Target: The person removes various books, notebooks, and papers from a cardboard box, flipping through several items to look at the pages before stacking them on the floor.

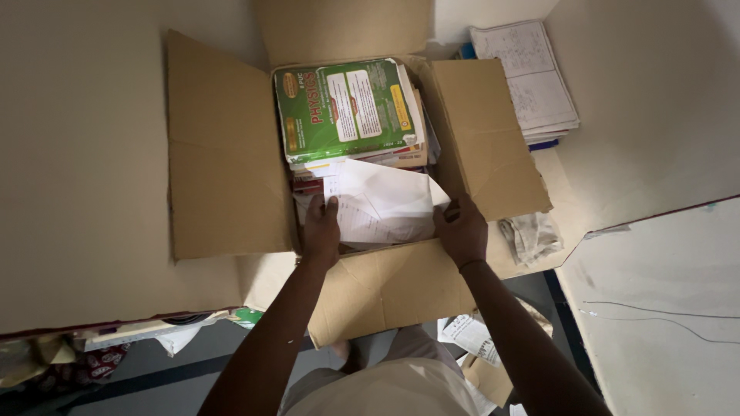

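Reaching down into an open cardboard box [223,146], with both hands at its near end. Left hand [321,231] laid flat on loose white sheets of paper [385,202], fingers together and pointed away toward the far wall of the box. Right hand [461,229] curled over the right edge of the same sheets, fingers closed on the paper where it met the right flap [486,139]. Sheets lay directly between the two hands, crumpled and partly lifted, long side running left to right across the box; neither hand clearly nearer than the other. Beyond the fingertips, further into the box, rested a green textbook [347,108] on top of a stack of books, its long side also crosswise. All four flaps folded outward. Box stood on a pale flat surface, tight against pale walls in dim light. Separate pile of written papers [532,81] sat outside, beyond the right flap, and a crumpled wad of paper [532,237] lay just beside it. Dark floor with scattered paper below.
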